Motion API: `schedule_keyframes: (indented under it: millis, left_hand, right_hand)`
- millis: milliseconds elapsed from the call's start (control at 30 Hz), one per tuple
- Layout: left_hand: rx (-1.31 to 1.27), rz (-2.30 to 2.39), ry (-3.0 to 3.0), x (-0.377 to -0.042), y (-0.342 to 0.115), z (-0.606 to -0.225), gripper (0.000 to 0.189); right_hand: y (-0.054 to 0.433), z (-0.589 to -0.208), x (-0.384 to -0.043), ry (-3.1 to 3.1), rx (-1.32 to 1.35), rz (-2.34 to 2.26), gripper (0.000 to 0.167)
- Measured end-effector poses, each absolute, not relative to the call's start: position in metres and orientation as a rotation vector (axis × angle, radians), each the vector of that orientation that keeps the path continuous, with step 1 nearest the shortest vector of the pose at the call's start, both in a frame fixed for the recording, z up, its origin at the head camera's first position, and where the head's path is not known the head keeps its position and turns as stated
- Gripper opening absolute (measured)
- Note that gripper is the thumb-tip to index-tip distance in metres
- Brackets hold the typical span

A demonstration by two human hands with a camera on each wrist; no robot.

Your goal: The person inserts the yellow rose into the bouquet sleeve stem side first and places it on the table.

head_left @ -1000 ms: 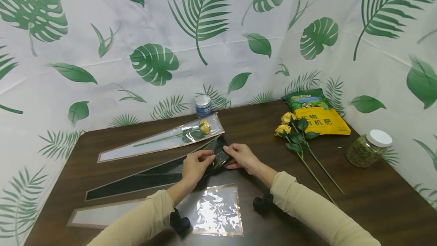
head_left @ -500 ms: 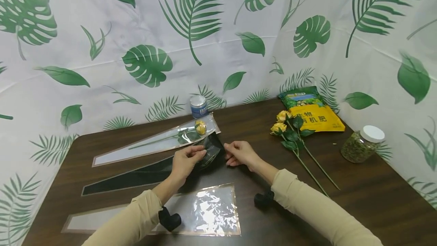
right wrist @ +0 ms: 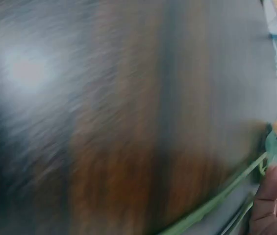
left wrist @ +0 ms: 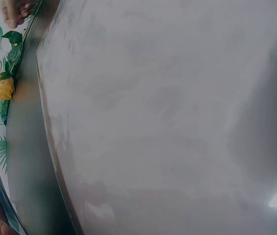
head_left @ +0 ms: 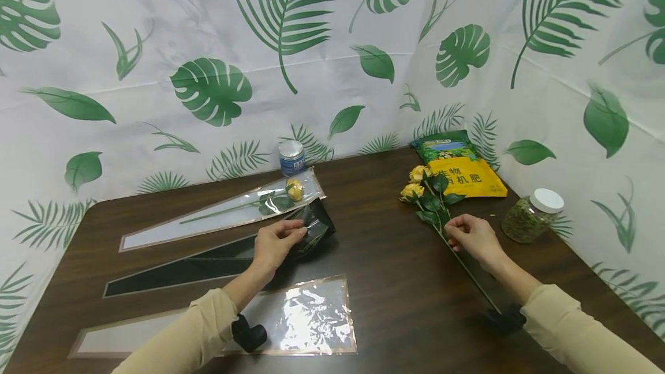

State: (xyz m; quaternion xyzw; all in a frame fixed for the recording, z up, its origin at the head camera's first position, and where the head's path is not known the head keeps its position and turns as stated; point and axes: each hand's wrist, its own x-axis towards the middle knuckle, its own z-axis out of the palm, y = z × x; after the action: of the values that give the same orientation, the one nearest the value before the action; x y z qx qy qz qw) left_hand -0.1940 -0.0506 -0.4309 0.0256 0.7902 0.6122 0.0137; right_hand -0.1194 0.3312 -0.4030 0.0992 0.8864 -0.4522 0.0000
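Observation:
In the head view my left hand [head_left: 277, 245] pinches the open end of a black tapered flower sleeve [head_left: 218, 263], lifting that end off the table. My right hand [head_left: 473, 239] is over the stems of two yellow roses [head_left: 412, 191], just below their leaves. Its fingers are loosely bent, with a small gap between thumb and forefinger. The right wrist view shows the thumb [right wrist: 270, 183] right beside a green stem [right wrist: 212, 201]; the other stem is partly hidden by the hand. A third yellow rose [head_left: 294, 189] lies inside a clear sleeve [head_left: 156, 236] at the back.
Another clear sleeve [head_left: 340, 319] lies flat at the front, partly under the left forearm. A blue tin with a silver lid [head_left: 292, 158] stands at the back edge. To the right are a yellow-and-green bag [head_left: 470, 178] and a white-lidded jar [head_left: 530, 218] on the brown table [head_left: 395, 299].
My right hand has let go of the black sleeve's edge and moved right to the rose stems. The left hand still pinches the sleeve, its end now held up. The head view has turned slightly right.

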Motion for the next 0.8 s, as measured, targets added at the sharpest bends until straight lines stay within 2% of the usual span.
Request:
schedule_keyframes:
  millis: [367,633,800]
  left_hand:
    - [0.074,1.9,2.472,-0.192,-0.055,-0.429,0.02]
    - [0.075,1.91,2.464,-0.19,-0.058,-0.43,0.021]
    - [0.097,1.898,2.466,-0.191,-0.053,-0.429,0.021]
  right_hand:
    - [0.32,-0.411,-0.136,2.738,0.233,-1.158,0.021]
    - [0.295,-0.413,-0.153,2.3,0.347,-1.626,0.046]
    - [0.275,-0.406,-0.156,2.158,0.336,-2.016,0.031]
